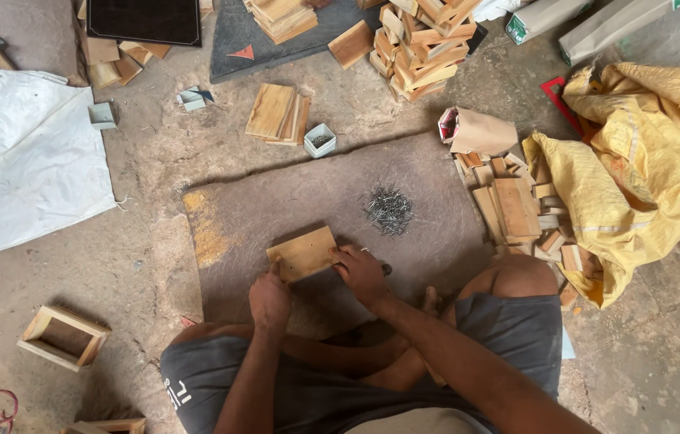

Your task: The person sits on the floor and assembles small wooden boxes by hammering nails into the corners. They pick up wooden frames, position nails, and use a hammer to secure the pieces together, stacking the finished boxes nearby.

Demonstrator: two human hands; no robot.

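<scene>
Both hands pinch the board (302, 252) | left hand (268, 299) near corner, right hand (362, 273) far edge | looks light, stiff, dry: edges give best hold

The small board (303, 253) under the left hand (268, 299) and right hand (362, 273) is pale bare wood, matt and unvarnished, like the stacked wooden pieces (420, 44) and the open wooden frame (63, 337). The pile of nails (388, 210) is grey metal with a dull glint, lying on a rough, matt stone slab (292, 193). The yellow sack (637, 161) and white sheet (22, 161) look like woven plastic, creased and faintly shiny.
</scene>
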